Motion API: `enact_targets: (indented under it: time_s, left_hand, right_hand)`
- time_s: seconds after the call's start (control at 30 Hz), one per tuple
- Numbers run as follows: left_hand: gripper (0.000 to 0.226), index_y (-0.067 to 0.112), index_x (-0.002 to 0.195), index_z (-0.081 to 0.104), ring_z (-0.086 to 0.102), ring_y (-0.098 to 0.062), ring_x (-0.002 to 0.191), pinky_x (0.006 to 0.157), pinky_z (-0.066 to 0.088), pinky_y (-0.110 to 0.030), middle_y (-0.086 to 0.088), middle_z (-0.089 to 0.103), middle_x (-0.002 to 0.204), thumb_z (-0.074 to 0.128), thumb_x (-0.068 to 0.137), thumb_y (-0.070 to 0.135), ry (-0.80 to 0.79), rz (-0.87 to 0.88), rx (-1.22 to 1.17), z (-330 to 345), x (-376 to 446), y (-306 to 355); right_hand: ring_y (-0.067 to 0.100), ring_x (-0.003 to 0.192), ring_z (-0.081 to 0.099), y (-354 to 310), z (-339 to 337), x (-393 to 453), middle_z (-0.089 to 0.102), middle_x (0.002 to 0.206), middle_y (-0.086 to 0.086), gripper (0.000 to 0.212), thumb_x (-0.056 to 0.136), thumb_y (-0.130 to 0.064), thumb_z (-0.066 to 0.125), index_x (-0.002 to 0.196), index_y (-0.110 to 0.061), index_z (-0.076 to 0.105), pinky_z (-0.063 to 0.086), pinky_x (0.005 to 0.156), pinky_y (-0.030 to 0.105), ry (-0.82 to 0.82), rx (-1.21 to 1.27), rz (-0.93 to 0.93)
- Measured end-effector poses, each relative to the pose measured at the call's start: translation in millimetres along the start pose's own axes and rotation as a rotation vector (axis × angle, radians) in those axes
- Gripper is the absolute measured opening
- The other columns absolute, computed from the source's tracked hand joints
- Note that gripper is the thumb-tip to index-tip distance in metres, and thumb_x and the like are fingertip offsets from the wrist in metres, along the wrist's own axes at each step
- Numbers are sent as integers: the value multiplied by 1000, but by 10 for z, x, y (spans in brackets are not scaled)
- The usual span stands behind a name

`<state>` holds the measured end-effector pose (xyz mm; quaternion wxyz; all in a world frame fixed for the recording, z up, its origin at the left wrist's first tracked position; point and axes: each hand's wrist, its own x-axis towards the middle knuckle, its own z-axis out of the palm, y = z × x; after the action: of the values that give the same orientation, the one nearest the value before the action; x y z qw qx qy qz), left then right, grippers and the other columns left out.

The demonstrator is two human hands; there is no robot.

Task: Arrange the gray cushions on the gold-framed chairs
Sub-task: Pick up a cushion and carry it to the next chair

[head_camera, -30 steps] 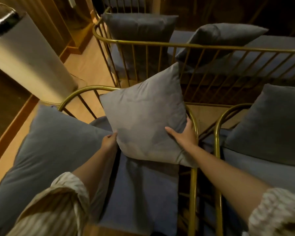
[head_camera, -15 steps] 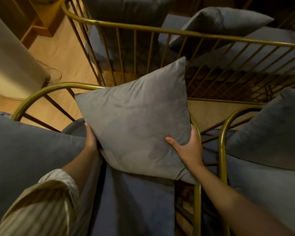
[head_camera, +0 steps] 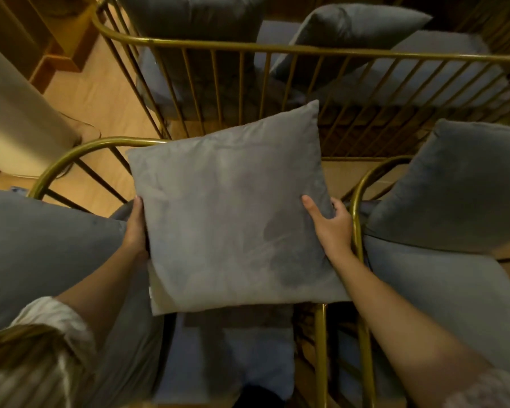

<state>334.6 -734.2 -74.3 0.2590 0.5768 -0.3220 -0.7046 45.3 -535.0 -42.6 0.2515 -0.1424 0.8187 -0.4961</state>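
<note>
gray cushion [head_camera: 233, 219] | square, held face-up | over gold-framed chair [head_camera: 80, 151] seat

Matt, velvety cloth cushion [head_camera: 233, 219]; glossy gold metal chair frame [head_camera: 355, 231]; smooth wood floor [head_camera: 100, 101].

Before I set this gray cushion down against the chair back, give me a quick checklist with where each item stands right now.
1. Left hand grips the square gray velvet cushion at its left edge: ok.
2. Right hand holds the right edge, thumb on the front face: ok.
3. Cushion hangs square, not on a corner: ok, only slightly tilted.
4. Blue-gray seat pad below is free of objects: ok where visible; the cushion hides the back part.
5. Curved gold metal chair back sits behind the cushion to lean on: ok.
6. Large gray cushion on the left keeps clear: cannot tell, it crowds the left hand.
</note>
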Motion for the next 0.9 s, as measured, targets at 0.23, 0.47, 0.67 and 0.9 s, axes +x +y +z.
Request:
enact_targets:
  time_s: [0.23,0.47,0.67,0.9]
  left_hand:
    - [60,36,122,64,64,-20,107,93,50,-43,4,70,117,46,82,77,-92,12,57,612,-627,35]
    - [67,31,134,54,62,-22,112,92,51,-45,0,65,124,50,82,74,-302,37,150,1553,-1286,-220]
    - [36,37,108,60,63,-17,107,97,49,-45,3,67,116,51,88,65,-431,4,242,2431,-1897,-790]
    - [82,29,123,64,63,-26,115,106,45,-52,-2,69,124,72,56,77,-448,-123,275,3303,-2488,-1746]
  right_hand:
    - [18,111,63,119,-931,-111,66,124,-2,89,62,-76,69,130,-19,58,54,96,39,41,9,6]
    - [13,99,63,328,-2249,-151,67,114,1,52,86,-47,68,122,-11,63,47,65,3,114,27,-28]
    - [16,101,64,717,-3475,-214,68,112,2,46,83,-50,69,114,-17,64,49,67,4,202,46,-13]
    - [21,108,64,1397,-4870,-280,67,122,3,82,67,-72,69,127,-16,62,52,95,40,192,-12,51]
